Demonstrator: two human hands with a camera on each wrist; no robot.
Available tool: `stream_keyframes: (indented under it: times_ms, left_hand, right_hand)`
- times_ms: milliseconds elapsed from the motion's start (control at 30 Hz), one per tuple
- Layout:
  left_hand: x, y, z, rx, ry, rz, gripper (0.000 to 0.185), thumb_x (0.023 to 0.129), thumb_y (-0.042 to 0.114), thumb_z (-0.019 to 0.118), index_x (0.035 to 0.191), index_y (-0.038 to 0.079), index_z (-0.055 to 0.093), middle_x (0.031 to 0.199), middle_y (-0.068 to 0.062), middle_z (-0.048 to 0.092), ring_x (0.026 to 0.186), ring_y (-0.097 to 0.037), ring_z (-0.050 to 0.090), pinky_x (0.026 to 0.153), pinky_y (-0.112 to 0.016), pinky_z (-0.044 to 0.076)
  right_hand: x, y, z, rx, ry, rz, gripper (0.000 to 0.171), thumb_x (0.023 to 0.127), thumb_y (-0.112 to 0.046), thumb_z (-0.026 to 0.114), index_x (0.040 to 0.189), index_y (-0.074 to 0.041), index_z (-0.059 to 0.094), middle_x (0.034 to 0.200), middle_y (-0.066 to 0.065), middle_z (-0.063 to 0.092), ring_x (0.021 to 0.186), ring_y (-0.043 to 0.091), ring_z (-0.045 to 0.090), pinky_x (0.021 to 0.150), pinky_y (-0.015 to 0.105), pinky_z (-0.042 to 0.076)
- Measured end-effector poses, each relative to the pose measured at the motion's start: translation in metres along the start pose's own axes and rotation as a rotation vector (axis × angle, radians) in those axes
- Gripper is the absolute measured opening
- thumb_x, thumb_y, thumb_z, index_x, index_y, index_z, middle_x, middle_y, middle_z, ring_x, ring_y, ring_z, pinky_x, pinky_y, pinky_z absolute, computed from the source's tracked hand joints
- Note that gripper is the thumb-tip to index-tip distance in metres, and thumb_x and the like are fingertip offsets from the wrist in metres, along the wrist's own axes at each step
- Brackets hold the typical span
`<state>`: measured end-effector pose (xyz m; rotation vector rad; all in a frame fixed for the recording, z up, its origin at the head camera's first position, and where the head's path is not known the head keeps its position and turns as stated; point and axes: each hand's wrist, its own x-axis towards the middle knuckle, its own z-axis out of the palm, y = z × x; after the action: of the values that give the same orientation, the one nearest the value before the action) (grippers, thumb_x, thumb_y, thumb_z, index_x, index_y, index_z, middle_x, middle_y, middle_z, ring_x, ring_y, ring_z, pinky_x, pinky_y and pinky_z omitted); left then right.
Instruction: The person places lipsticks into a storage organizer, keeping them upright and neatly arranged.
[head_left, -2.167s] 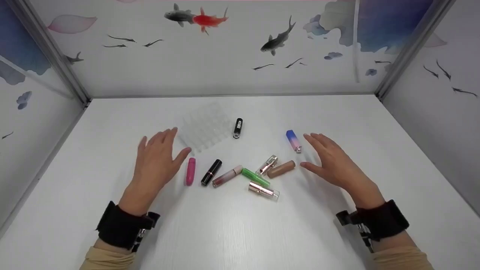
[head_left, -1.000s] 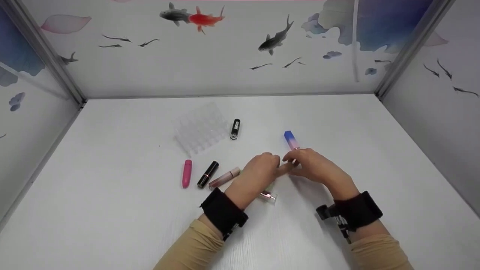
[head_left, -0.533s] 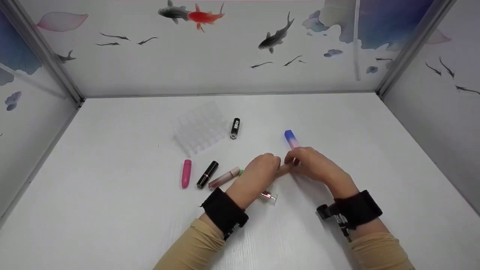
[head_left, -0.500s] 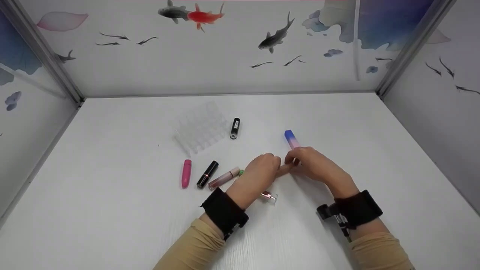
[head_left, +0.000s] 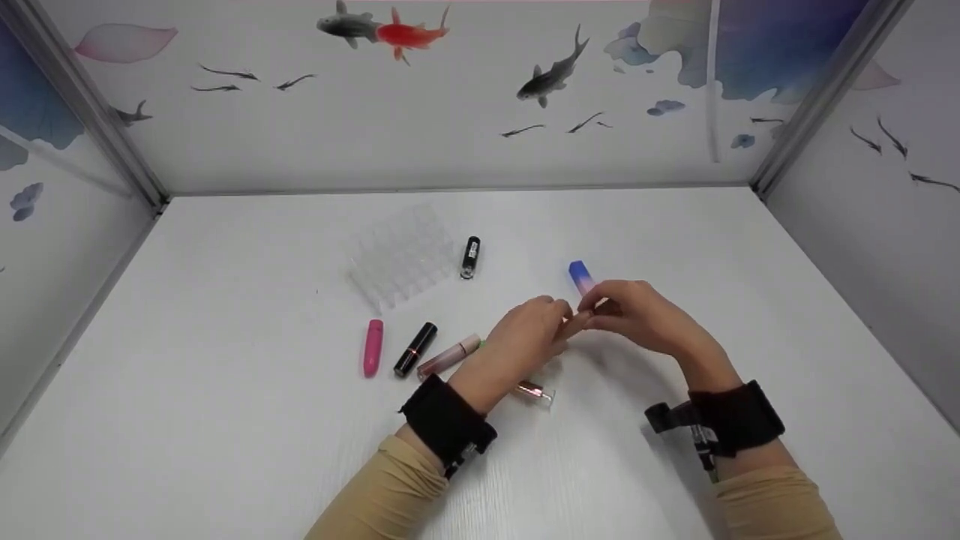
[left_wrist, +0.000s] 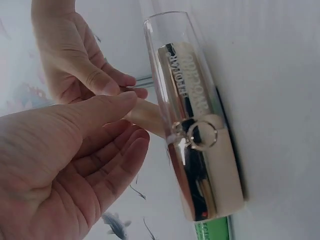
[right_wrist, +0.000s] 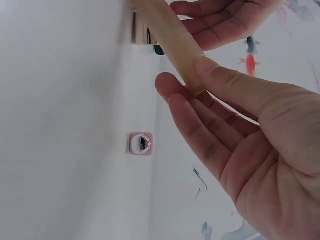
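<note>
Both hands are on a brown lipstick tube [right_wrist: 172, 42], held up at a slant over the middle of the table. My right hand [head_left: 649, 319] pinches one end between thumb and fingertips. My left hand [head_left: 525, 337] has its thumb and curled fingers around the tube further along, partly overlapping it in the left wrist view. Under the left hand lies a gold lipstick with a clear cap [left_wrist: 192, 120], and a green tube [left_wrist: 212, 230] shows behind it. A blue-and-pink lipstick [head_left: 580, 276] lies just beyond the right hand.
To the left lie a pink tube [head_left: 373, 348], a black lipstick [head_left: 415, 349] and a lip gloss [head_left: 448, 356]. Further back are a clear slotted organizer [head_left: 401, 255] and a small black tube [head_left: 470, 257]. Printed panels [head_left: 450, 157] enclose the table.
From apart and open, both hands have come together at the brown lipstick tube. In the last half second the right hand has risen slightly and moved right, tilting the tube up.
</note>
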<state>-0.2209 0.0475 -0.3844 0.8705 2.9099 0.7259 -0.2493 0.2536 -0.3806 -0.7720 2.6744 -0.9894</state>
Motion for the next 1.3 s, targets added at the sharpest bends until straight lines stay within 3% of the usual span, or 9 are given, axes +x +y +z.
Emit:
stream_keyframes:
  times_ms: [67,500,767,1033,1300]
  left_hand:
    - [0.000,0.000,-0.002,-0.019,0.032,0.008,0.023,0.094,0.021,0.071,0.112,0.007,0.064,0.102,-0.007,0.068,0.090,-0.017,0.063,0.077,-0.026,0.053]
    - [0.000,-0.007,-0.018,-0.147,0.340,0.082,0.025,0.095,0.023,0.069,0.115,0.010,0.059,0.107,-0.004,0.070,0.097,-0.014,0.071,0.081,-0.022,0.057]
    - [-0.008,-0.018,-0.036,-0.324,0.390,0.095,0.026,0.096,0.017,0.068,0.117,0.007,0.057,0.108,-0.007,0.068,0.103,-0.015,0.068,0.079,-0.013,0.056]
    - [-0.025,-0.041,-0.056,-0.307,0.419,0.032,0.028,0.095,0.016,0.069,0.119,0.009,0.058,0.110,-0.005,0.067,0.104,-0.014,0.067,0.082,-0.020,0.058]
    - [-0.042,-0.076,-0.072,-0.283,0.448,0.007,0.026,0.092,0.010,0.071,0.117,0.010,0.062,0.104,-0.006,0.068,0.098,-0.015,0.067,0.079,-0.023,0.059]
  right_hand:
    - [-0.001,-0.003,-0.002,0.059,0.027,-0.010,0.019,0.092,0.000,0.067,0.112,-0.002,0.068,0.112,0.015,0.070,0.104,0.028,0.072,0.088,0.026,0.058]
    - [0.002,-0.036,0.003,0.195,0.298,-0.070,0.028,0.091,-0.001,0.069,0.119,-0.003,0.067,0.119,0.014,0.068,0.104,0.022,0.071,0.084,0.017,0.057]
    - [0.016,-0.063,0.013,0.253,0.446,-0.074,0.027,0.090,-0.006,0.072,0.116,-0.001,0.066,0.112,0.012,0.069,0.105,0.019,0.070,0.085,0.016,0.056]
    - [0.039,-0.085,0.039,0.200,0.569,-0.142,0.023,0.089,-0.009,0.074,0.112,-0.006,0.071,0.106,0.007,0.075,0.100,0.019,0.073,0.086,0.021,0.058]
    - [0.071,-0.104,0.061,0.097,0.548,-0.263,0.018,0.091,-0.011,0.072,0.108,-0.006,0.074,0.104,0.008,0.077,0.095,0.020,0.076,0.082,0.032,0.061]
